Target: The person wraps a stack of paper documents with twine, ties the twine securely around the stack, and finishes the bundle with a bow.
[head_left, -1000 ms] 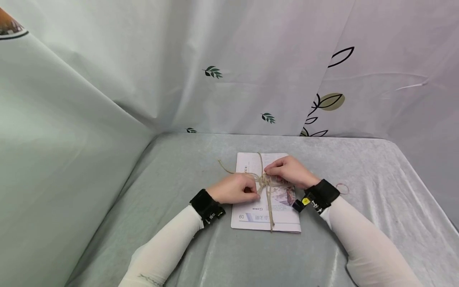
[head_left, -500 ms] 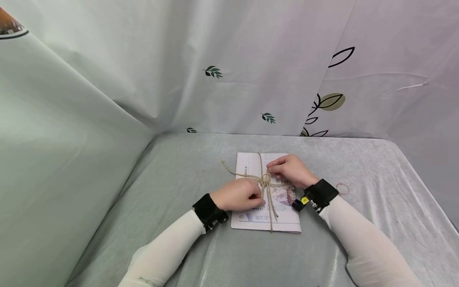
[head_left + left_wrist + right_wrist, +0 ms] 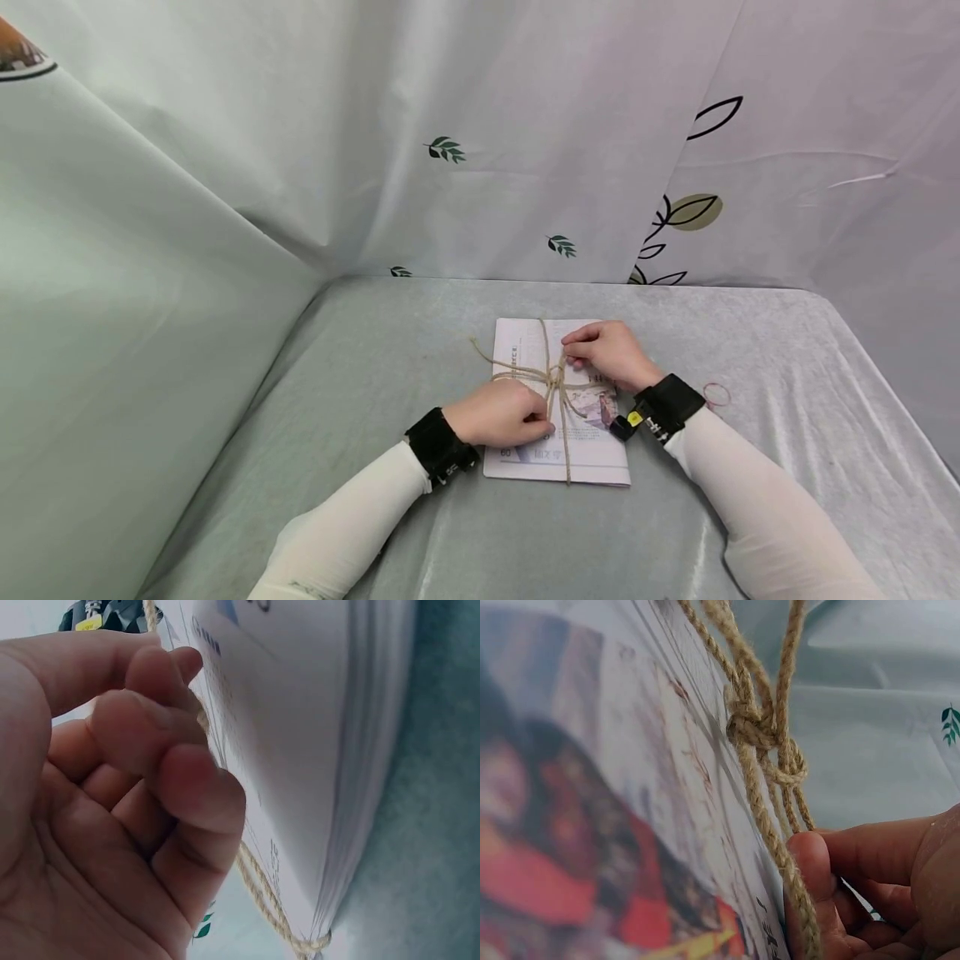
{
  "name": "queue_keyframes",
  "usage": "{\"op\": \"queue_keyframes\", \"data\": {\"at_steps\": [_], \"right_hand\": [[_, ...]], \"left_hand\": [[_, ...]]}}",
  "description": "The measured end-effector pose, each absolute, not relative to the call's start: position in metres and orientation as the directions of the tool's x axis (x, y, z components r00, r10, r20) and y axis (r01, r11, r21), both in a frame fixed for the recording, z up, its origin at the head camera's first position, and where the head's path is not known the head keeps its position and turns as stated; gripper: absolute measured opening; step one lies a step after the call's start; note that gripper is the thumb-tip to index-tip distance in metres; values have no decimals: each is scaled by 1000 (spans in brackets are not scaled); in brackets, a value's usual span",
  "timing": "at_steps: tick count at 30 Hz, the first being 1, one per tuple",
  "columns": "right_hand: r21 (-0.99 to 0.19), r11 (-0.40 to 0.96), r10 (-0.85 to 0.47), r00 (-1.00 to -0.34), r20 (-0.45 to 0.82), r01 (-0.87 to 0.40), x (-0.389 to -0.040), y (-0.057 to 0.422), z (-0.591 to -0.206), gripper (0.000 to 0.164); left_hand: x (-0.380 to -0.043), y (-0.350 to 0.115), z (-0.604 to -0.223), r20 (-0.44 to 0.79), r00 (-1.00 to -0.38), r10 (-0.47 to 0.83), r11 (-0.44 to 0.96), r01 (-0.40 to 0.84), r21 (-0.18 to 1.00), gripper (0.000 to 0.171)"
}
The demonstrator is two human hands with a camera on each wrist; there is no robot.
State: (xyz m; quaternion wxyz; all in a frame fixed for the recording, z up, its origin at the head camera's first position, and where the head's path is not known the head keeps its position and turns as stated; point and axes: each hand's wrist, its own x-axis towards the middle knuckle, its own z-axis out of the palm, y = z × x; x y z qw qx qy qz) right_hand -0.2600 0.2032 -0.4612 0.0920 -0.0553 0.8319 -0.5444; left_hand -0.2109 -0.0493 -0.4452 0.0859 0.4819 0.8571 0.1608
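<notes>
A folded stack of newspaper point(image 3: 592, 462) lies flat with jute twine point(image 3: 517, 367) crossed over it. The strands meet in a knot point(image 3: 754, 724) near its middle, and one loose end reaches past the left edge. My right hand point(image 3: 613, 354) pinches a small loop of the twine between thumb and finger, just above the knot. Below and left of the knot, my left hand point(image 3: 501, 414) pinches a strand, its other fingers curled in the left wrist view. Another short tail bends to the right below the knot. The left hand covers part of the paper's left side.
A thin reddish ring point(image 3: 717, 394) lies on the grey cloth-covered table point(image 3: 390, 350), right of the right wrist. White leaf-print sheeting point(image 3: 495, 200) hangs behind the table, and more sheeting stands along the left. Both wrists wear black straps.
My right hand has drawn slightly up and right, and the left down and right. The knot looks smaller, the tail below it is shorter, and the loose left end has shifted right.
</notes>
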Motion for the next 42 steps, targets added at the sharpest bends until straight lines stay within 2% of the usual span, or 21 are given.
{"op": "queue_keyframes", "data": {"at_steps": [6,14,28,38,42], "right_hand": [[-925,380,-216,-974,-75,-13,-261,206,-462,30],[-793,586,-248,-969,19,-166,-260,210,-460,19],[-777,611,-222,-975,14,-151,-261,211,-462,16],[-770,619,-226,-974,11,-153,-258,210,-463,17],[-758,631,-232,-973,21,-167,-258,209,-464,16]], "left_hand": [[-215,-56,-443,-27,-545,838,512,767,387,47],[-212,-58,-436,-49,-591,805,572,754,323,43],[-204,-49,-437,-24,-553,833,536,794,286,51],[-205,-48,-444,-55,-498,865,479,791,381,51],[-204,-47,-447,-66,-504,861,487,782,389,51]]}}
